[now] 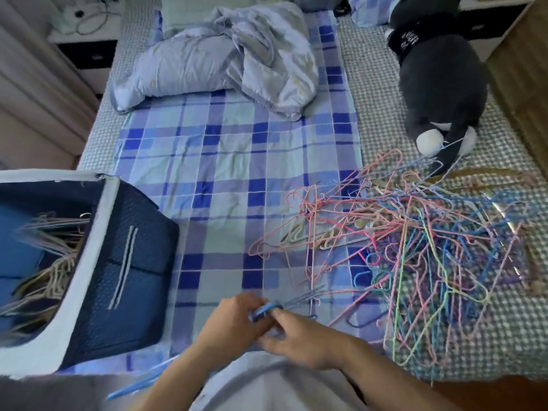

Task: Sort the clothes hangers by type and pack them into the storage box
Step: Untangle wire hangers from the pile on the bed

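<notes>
Near the bottom middle, my left hand (234, 321) and my right hand (299, 339) are both closed on a small bundle of blue wire hangers (267, 308); their hooks stick out between the fingers and their lower ends (139, 384) trail down to the left. A tangled pile of pink, blue, purple and green wire hangers (415, 262) lies on the bed to the right. The dark blue storage box (98, 256) with white trim stands open at the left. Several pale hangers (50, 262) lie inside it.
A blue checked sheet (225, 179) covers the bed. A crumpled grey-blue quilt (225, 60) lies at the far end. A dark grey plush toy (439, 81) sits at the far right, touching the pile. A nightstand with cables stands at the top left.
</notes>
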`<action>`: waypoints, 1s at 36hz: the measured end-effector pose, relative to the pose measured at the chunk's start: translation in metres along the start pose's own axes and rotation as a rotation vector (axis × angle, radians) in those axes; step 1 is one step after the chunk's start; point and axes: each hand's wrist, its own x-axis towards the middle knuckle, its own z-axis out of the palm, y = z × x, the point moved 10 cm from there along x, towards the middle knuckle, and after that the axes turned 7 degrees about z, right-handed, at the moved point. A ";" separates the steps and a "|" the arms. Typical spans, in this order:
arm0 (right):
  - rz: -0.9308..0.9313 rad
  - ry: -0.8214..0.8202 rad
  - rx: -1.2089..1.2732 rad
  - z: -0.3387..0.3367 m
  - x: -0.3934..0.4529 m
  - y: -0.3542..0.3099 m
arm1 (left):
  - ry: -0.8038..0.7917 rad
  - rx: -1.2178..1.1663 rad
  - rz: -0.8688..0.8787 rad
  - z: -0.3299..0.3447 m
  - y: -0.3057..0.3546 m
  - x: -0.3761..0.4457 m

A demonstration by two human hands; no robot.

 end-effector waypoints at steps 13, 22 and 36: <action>0.574 0.445 0.054 -0.126 0.105 0.197 | 0.137 0.062 -0.496 -0.010 -0.086 -0.056; 0.665 0.516 0.354 -0.077 0.109 0.228 | 0.297 -0.044 -0.525 -0.058 -0.095 -0.095; 0.381 1.056 0.045 -0.132 0.019 0.128 | 0.450 -0.185 -0.387 -0.111 -0.115 -0.051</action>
